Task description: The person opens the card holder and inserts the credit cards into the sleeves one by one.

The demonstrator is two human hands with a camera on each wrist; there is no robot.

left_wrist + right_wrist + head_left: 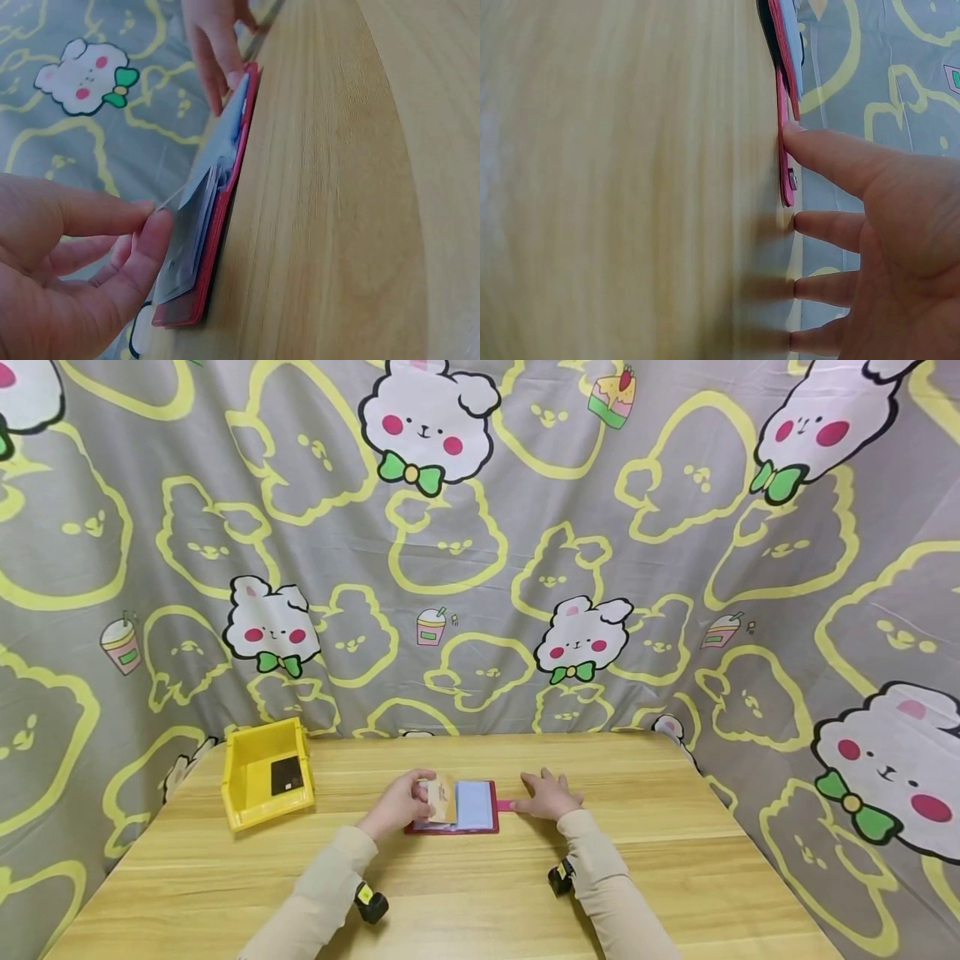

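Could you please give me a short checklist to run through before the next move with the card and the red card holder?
1. Card holder lies open and flat on the table: ok.
2. Right hand pins the holder's pink strap with straight fingers: ok.
3. Left hand pinches a card over the holder's left page: ok.
4. Card's edge lined up with a sleeve opening: cannot tell; the left wrist view shows only stacked edges.
5. Yellow bin stands apart to the left, away from both hands: ok.
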